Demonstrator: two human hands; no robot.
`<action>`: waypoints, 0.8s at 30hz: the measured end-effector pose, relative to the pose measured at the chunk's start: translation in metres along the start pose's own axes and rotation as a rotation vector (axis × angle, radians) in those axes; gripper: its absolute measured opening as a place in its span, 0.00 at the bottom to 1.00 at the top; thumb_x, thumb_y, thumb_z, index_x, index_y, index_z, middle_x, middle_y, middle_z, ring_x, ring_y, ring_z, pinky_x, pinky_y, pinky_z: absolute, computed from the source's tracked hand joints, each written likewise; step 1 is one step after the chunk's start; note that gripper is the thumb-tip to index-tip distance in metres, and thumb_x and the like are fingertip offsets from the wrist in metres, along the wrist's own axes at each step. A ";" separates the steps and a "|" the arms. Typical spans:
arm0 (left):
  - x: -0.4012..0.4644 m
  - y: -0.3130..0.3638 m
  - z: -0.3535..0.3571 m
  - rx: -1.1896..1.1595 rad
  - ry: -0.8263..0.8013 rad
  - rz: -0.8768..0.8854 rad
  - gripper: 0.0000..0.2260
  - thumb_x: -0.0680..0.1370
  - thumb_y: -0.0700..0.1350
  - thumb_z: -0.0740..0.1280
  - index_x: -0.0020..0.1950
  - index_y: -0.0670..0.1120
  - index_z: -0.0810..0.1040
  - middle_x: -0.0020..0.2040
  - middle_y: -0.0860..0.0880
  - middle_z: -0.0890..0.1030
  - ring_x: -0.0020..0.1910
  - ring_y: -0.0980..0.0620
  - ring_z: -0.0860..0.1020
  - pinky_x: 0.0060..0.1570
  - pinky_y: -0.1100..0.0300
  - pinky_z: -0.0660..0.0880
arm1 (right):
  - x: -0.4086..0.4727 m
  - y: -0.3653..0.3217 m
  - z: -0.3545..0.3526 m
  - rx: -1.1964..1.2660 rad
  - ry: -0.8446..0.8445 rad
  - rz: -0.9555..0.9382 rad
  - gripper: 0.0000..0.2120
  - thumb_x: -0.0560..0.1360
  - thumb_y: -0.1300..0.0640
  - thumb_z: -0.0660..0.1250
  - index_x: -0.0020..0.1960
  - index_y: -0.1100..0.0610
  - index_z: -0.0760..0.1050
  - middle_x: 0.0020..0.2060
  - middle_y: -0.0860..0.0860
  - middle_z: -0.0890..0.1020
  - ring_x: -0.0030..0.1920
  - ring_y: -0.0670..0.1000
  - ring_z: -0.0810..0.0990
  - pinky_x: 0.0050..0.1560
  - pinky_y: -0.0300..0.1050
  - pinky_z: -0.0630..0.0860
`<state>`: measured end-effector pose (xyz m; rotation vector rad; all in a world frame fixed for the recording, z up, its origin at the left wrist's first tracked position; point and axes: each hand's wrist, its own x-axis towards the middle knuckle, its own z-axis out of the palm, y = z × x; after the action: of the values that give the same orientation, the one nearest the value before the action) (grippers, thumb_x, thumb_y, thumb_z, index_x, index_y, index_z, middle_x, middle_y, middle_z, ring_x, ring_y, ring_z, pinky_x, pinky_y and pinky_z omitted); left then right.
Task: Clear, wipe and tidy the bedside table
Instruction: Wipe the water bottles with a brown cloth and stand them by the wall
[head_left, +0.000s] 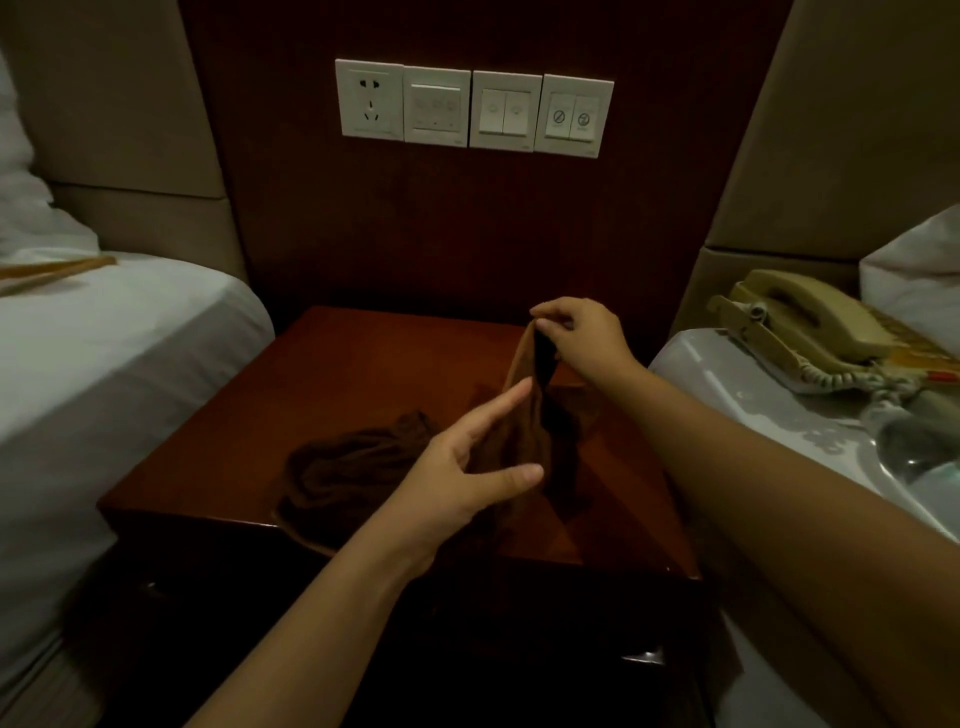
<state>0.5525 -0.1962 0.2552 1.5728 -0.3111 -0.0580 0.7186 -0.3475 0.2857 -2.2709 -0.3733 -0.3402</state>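
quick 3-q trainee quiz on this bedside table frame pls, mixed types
1. True or false: the telephone stands on the bedside table.
2. The right hand pinches the brown cloth at its: A) top end B) bottom end C) middle
3. Fill in: the cloth's bunched end lies on the ____.

Key: 1 false, it sits on the right bed. 2 A; the left hand holds it lower. 3 table.
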 end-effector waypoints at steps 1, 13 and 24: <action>0.000 -0.002 0.000 0.008 0.004 0.000 0.30 0.67 0.49 0.73 0.64 0.70 0.69 0.66 0.69 0.67 0.68 0.66 0.65 0.66 0.61 0.66 | -0.002 0.000 -0.003 0.022 -0.040 0.005 0.14 0.78 0.57 0.63 0.64 0.53 0.74 0.62 0.53 0.75 0.61 0.52 0.75 0.57 0.50 0.77; 0.005 -0.005 0.030 -0.107 0.107 0.018 0.30 0.65 0.41 0.74 0.62 0.65 0.74 0.55 0.69 0.69 0.48 0.74 0.71 0.36 0.74 0.74 | -0.127 0.047 -0.128 -0.155 0.123 0.125 0.19 0.74 0.52 0.69 0.63 0.50 0.73 0.60 0.48 0.77 0.56 0.47 0.75 0.56 0.45 0.74; 0.008 -0.005 0.058 -0.119 0.093 -0.004 0.33 0.68 0.36 0.72 0.65 0.65 0.71 0.57 0.66 0.69 0.51 0.72 0.68 0.47 0.70 0.68 | -0.178 0.077 -0.205 -0.785 0.178 0.518 0.37 0.67 0.39 0.71 0.71 0.48 0.61 0.67 0.54 0.70 0.65 0.58 0.70 0.60 0.56 0.73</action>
<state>0.5478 -0.2541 0.2499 1.4538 -0.2276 -0.0063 0.5579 -0.5789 0.3037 -2.9381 0.5365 -0.4631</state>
